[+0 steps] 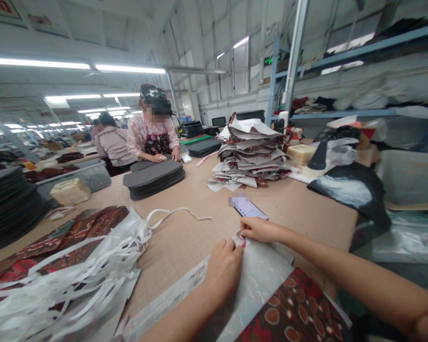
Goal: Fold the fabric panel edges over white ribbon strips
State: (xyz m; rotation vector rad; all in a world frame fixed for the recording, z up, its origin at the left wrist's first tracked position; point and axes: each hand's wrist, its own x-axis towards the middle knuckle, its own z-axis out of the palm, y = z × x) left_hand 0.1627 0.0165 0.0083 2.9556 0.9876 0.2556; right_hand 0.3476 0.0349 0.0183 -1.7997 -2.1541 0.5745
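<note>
Backing sheet (260,270): under both hands, its far edge at their 12 o'clock.
Left hand (223,268): palm down, pinching that edge.
Right hand (258,229): pinching the same edge, forearm slanting across the surface (185,237).

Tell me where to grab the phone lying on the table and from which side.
Take the phone by its two long edges, coming from above on the near side. It lies flat, screen up, on the table, just beyond the right hand, so only its thin edges offer a hold. The paper stack stands well behind it, apart, so probably nothing blocks the reach.
</note>
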